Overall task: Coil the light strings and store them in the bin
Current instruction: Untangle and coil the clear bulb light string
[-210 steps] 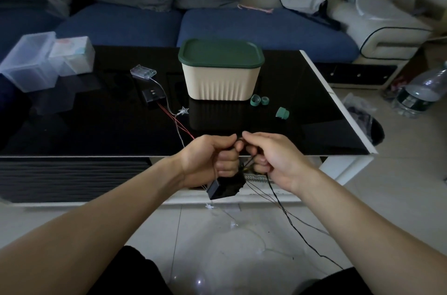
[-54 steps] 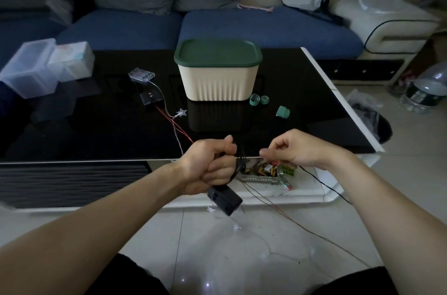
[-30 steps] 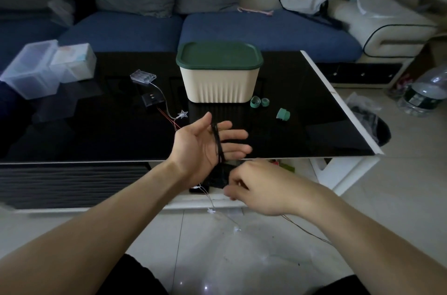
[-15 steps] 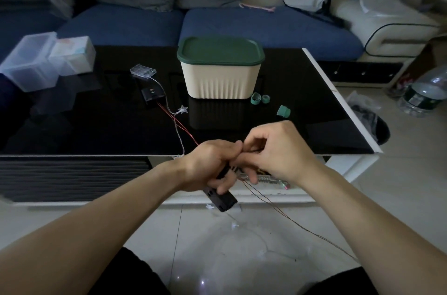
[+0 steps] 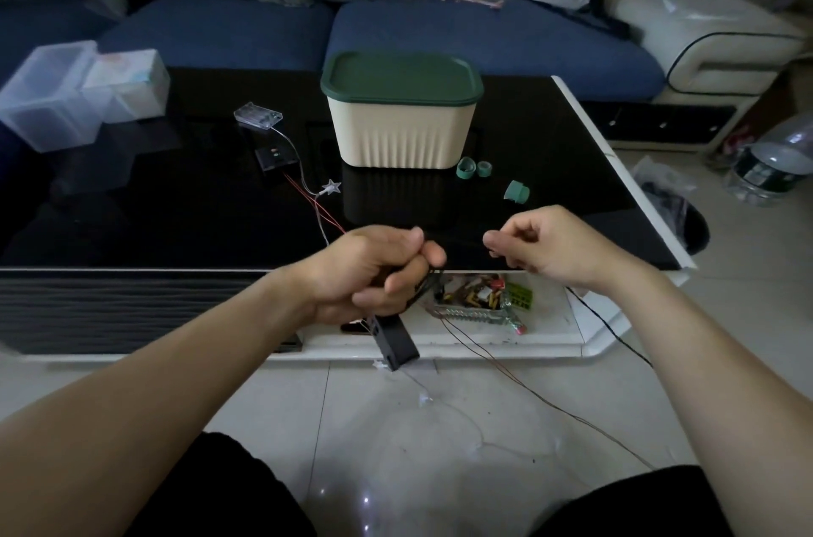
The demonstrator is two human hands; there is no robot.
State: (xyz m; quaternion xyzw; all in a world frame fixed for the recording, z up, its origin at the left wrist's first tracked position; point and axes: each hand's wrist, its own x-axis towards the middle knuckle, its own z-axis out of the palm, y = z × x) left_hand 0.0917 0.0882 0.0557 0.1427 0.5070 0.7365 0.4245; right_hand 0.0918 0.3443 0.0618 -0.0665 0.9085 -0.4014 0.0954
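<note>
My left hand grips a coil of dark light-string wire in front of the table's near edge, and a black battery box dangles below it. My right hand pinches the thin wire a little to the right, held apart from the left. The loose wire trails down to the floor on the right. The cream bin with its green lid on stands at the middle of the black table. A second light string with a clear battery case, a black box and a star lies left of the bin.
Clear plastic boxes sit at the table's left end. Green tape rolls and a green cap lie right of the bin. A packet of small items lies on the low shelf. A water bottle stands on the floor at right.
My right hand has drawn away to the right from the left hand, pulling wire taut. One second ago the left palm was open with wire looped round it; now it is closed.
</note>
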